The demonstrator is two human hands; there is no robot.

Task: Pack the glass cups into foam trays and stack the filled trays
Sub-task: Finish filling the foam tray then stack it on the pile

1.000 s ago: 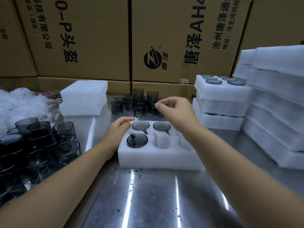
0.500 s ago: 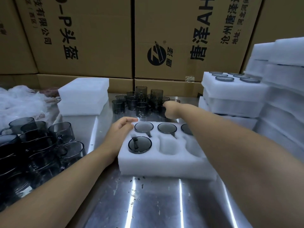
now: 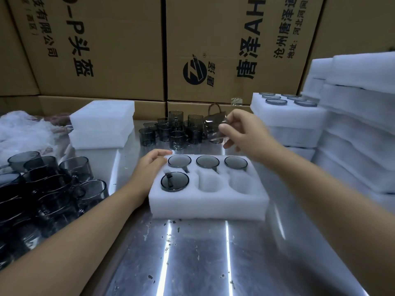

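Head view: right hand [image 3: 245, 133] holds a glass cup [image 3: 214, 130] above the foam tray [image 3: 209, 201].

— Where is there open room?
— A strip of steel table [image 3: 192, 259] in front of the foam tray [image 3: 209, 204], and the tray's two near pockets [image 3: 210, 185], middle and right, are open from above.
— And the sides?
— On the left are crowded dark glass cups [image 3: 49, 184] and a foam block stack [image 3: 102, 124]. On the right are stacked filled trays [image 3: 286, 122] and taller foam piles [image 3: 361, 135].
— Behind?
— A cluster of cups [image 3: 171, 133] stands before cardboard boxes [image 3: 106, 50]. The left hand [image 3: 149, 165] covers the tray's far left corner. The right hand [image 3: 245, 133] holds a cup [image 3: 214, 129] above the far edge.
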